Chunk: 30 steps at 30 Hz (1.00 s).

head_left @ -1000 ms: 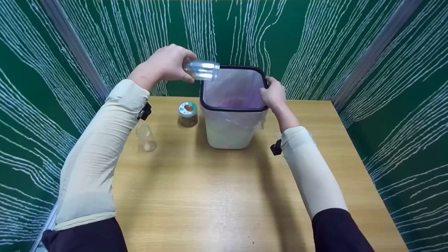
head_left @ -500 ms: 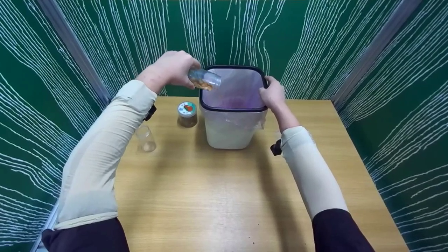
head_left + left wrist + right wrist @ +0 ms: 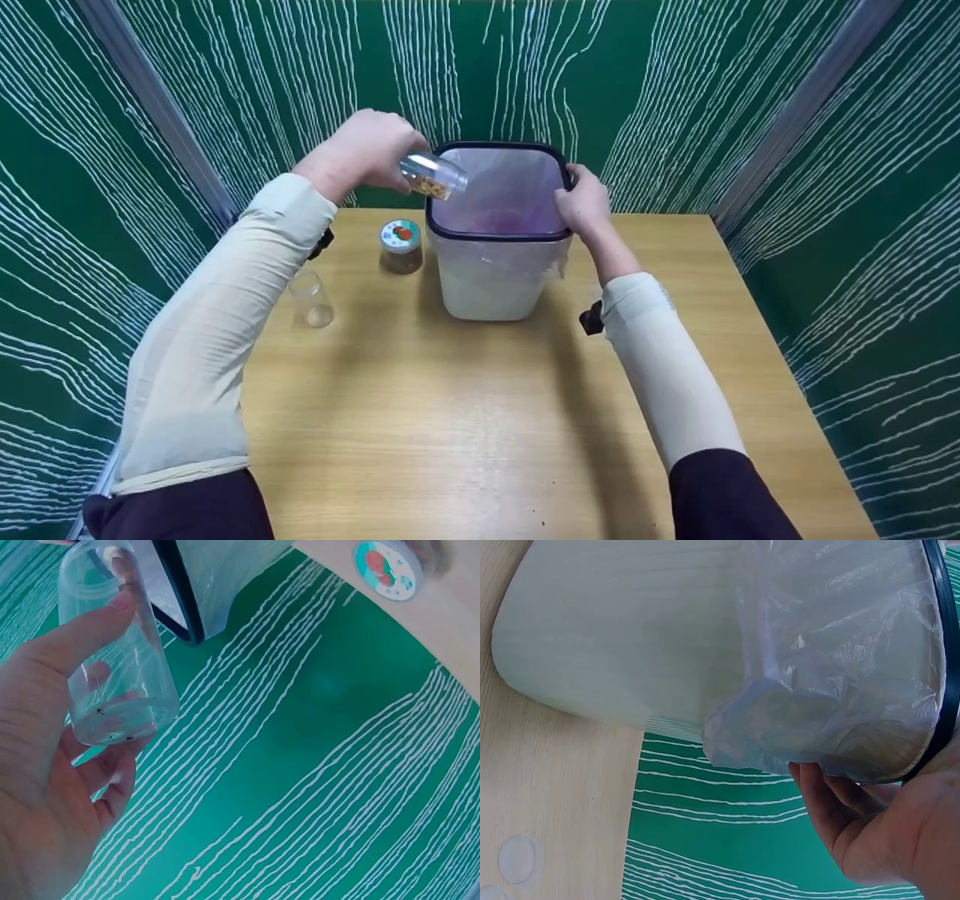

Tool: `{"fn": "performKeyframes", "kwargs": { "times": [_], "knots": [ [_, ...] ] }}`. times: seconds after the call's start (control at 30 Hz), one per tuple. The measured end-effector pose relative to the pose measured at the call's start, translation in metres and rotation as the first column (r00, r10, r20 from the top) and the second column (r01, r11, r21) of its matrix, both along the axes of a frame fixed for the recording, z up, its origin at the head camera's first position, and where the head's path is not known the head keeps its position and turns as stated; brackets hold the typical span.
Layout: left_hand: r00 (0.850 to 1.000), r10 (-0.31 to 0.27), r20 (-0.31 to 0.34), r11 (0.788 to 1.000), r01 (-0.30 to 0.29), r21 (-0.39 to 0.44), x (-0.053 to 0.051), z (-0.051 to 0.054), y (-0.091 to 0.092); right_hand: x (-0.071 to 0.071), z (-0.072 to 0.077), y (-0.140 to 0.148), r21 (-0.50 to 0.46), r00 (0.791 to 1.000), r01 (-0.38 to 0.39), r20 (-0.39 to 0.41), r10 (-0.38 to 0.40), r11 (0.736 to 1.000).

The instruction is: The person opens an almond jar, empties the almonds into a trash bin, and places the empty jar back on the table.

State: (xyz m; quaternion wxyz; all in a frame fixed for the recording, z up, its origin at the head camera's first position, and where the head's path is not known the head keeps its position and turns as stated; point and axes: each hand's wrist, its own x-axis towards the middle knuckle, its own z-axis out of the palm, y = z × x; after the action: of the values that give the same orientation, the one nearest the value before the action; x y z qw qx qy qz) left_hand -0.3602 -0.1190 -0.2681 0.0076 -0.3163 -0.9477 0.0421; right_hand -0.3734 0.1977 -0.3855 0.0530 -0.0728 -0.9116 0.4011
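Note:
My left hand (image 3: pixel 367 150) grips a transparent jar (image 3: pixel 435 176) on its side, mouth tipped down toward the left rim of a white trash bin (image 3: pixel 491 289). Small orange-brown pieces lie in the jar. In the left wrist view, thumb and fingers wrap the jar (image 3: pixel 124 701), and dark specks show at its base. The bin has a black rim and a thin plastic liner (image 3: pixel 817 667) folded over its outside. On the bin's right side, my right hand (image 3: pixel 585 201) holds the rim, thumb over the top edge and fingers outside against the liner.
A jar with a strawberry-printed lid (image 3: pixel 401 246) stands left of the bin. Nearer the left arm is a transparent cup-like container (image 3: pixel 311 300). Clear round discs (image 3: pixel 520 859) lie on the wooden table (image 3: pixel 450 420). Green walls with white lines (image 3: pixel 517 67) enclose the table.
The left hand has moved slightly right and down, and the jar has gone from nearly level to mouth-down. The orange-brown pieces now show inside it. The right hand keeps its place on the rim.

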Motion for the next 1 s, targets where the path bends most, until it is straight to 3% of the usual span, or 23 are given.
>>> {"fn": "performKeyframes", "kwargs": {
  "times": [0.2, 0.47, 1.0],
  "knots": [
    [1.000, -0.001, -0.014, 0.999, 0.001, -0.039, 0.005, -0.002, -0.003, 0.000, 0.000, -0.003, -0.017, 1.000, -0.019, -0.003, 0.019, 1.000],
    [0.998, -0.051, -0.029, 0.995, 0.048, -0.091, 0.006, 0.003, 0.004, 0.001, -0.001, 0.001, -0.052, 1.000, 0.007, 0.005, -0.007, 0.999],
    [0.988, -0.097, -0.124, 0.987, 0.079, -0.141, 0.005, 0.008, 0.008, 0.003, 0.000, 0.004, -0.121, 1.000, -0.010, 0.009, 0.011, 0.993]
  ]
}}
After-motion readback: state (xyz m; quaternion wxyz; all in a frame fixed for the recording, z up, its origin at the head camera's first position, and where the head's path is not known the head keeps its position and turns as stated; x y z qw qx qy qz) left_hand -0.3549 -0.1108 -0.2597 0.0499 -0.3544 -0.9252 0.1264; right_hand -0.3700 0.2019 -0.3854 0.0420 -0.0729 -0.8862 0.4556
